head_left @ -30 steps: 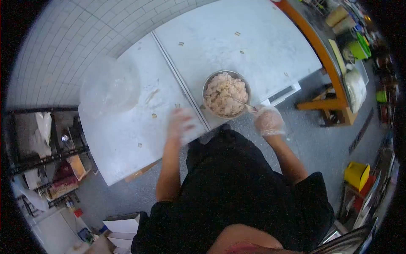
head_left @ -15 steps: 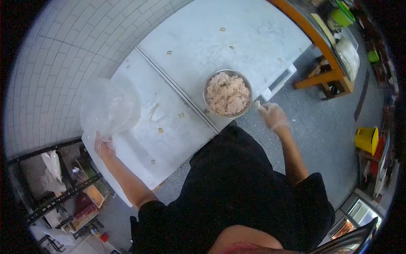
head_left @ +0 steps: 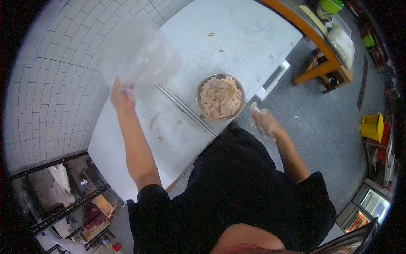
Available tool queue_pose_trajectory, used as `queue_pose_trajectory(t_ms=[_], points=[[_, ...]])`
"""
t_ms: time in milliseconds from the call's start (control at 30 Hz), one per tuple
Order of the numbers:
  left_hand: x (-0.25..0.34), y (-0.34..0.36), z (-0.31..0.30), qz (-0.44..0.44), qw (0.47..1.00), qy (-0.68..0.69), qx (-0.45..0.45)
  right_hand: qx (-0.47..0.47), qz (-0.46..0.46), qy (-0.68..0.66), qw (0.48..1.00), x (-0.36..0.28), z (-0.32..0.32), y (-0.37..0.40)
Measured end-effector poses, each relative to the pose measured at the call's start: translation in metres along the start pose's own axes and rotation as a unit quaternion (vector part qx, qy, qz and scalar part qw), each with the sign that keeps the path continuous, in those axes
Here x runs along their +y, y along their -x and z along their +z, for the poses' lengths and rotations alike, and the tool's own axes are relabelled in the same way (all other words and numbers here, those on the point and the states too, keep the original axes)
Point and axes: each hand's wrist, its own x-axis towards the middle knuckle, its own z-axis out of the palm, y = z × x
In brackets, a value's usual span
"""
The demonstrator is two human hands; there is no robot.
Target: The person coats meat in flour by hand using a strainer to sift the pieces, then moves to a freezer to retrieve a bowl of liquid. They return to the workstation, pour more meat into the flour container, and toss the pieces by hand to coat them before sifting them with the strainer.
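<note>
My left hand (head_left: pixel 122 94), in a thin clear glove, is closed on the edge of a large translucent plastic bag (head_left: pixel 141 53). The bag spreads above the far left of the white worktop (head_left: pixel 127 144), in front of the tiled wall. A round metal bowl (head_left: pixel 198 95) full of pale, raw-looking meat pieces (head_left: pixel 220 97) rests at the worktop's near edge. To the right of the bowl and apart from it, my right hand (head_left: pixel 266 122), also gloved, pinches a small pale piece (head_left: pixel 253 106).
White brick tiles (head_left: pixel 55 106) line the left side. A shelf rack (head_left: pixel 80 207) with packages stands at the lower left. At the upper right is an orange-framed table (head_left: pixel 323 55); a yellow bin (head_left: pixel 372 128) is farther right. A white handle (head_left: pixel 272 80) juts from the worktop's edge.
My left hand has moved up and away from me with the bag, which has swung right over the worktop. My right hand has shifted slightly down and left. The view has shifted a little.
</note>
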Motion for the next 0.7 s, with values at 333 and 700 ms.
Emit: queue_pose_trajectory(t_ms=[333,700], points=[[-0.066,-0.006,0.077,-0.082,0.987,-0.089,-0.108,0.104,-0.109,0.342,0.928,-0.009,0.019,0.025],[-0.169,0.204,0.035,0.445,0.684,-0.451,-0.361,0.186,-0.170,0.248,0.935,0.003,0.018,0.015]])
